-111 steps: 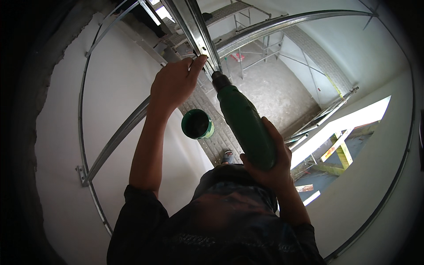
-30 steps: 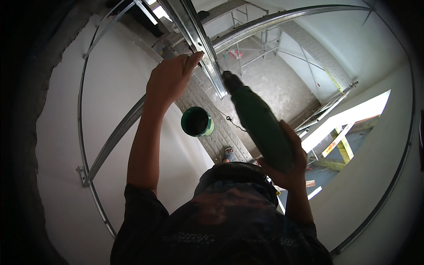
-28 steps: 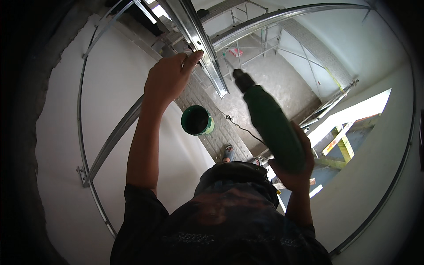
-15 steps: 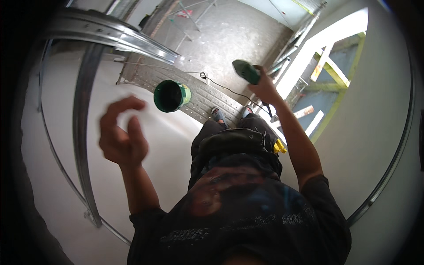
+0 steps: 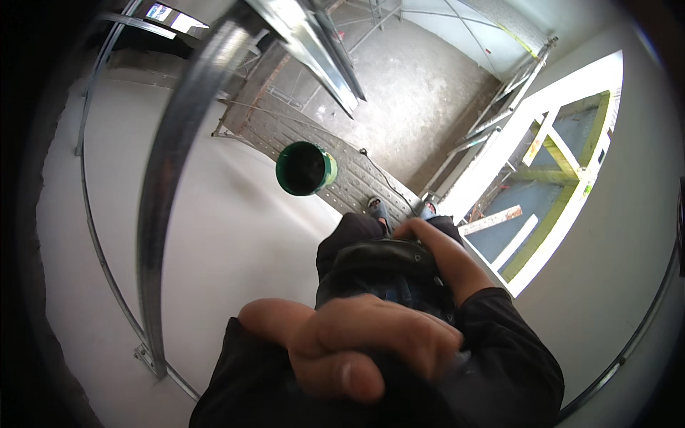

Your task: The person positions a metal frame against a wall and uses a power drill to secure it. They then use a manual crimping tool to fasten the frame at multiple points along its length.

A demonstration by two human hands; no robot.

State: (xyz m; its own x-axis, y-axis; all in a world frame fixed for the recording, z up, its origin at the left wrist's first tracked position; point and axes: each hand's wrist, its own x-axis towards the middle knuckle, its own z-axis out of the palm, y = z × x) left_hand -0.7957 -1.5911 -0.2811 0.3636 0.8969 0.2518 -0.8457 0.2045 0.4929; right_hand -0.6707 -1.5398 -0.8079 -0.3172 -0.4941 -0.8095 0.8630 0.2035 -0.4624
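Observation:
My left hand (image 5: 374,342) is raised close in front of my chest, large and partly blurred. Its fingers curl over, with the thumb tucked in below. A small greyish blur shows by the fingertips, too indistinct to name. My right hand (image 5: 410,228) is down at my waist, beside the dark waist pouch (image 5: 371,255). The pouch and my lap hide most of its fingers, and no tool shows in it. Ahead and to the left, a green bucket (image 5: 301,169) has its dark opening facing me.
A perforated metal plank (image 5: 349,167) lies under my feet, with a black cord (image 5: 382,176) across it. Metal profiles (image 5: 175,164) stand close on my left; others jut in at the top. A window opening (image 5: 564,171) with timber pieces is on the right. Scaffold tubes (image 5: 492,132) stand beyond.
My left hand has come in from the left to my chest. My right hand has dropped to my waist, and the green corded tool it held is out of sight. The view has shifted.

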